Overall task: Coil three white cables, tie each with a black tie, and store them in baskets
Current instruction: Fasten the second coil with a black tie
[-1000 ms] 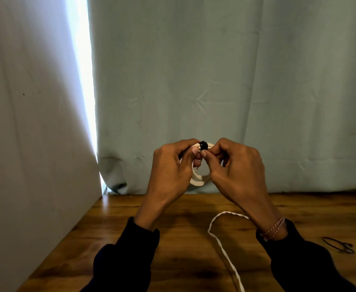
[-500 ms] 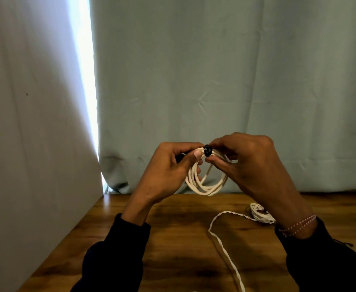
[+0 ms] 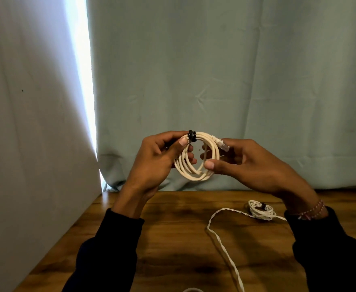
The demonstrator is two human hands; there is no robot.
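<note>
My left hand [image 3: 156, 159] and right hand [image 3: 246, 163] both grip the coiled cable [image 3: 196, 165] above the table [image 3: 173, 239], black tie [image 3: 191, 136] wrapped at its top. Risk: if the tie is loose, the loops could spring apart once released.

— Where's the light from?
— A blown-out gap [image 3: 82, 81] at 10 o'clock; the rest is dim and soft
— Shadows?
— Dark ones under the sleeves on the table [image 3: 173, 239], edges slightly bowed
</note>
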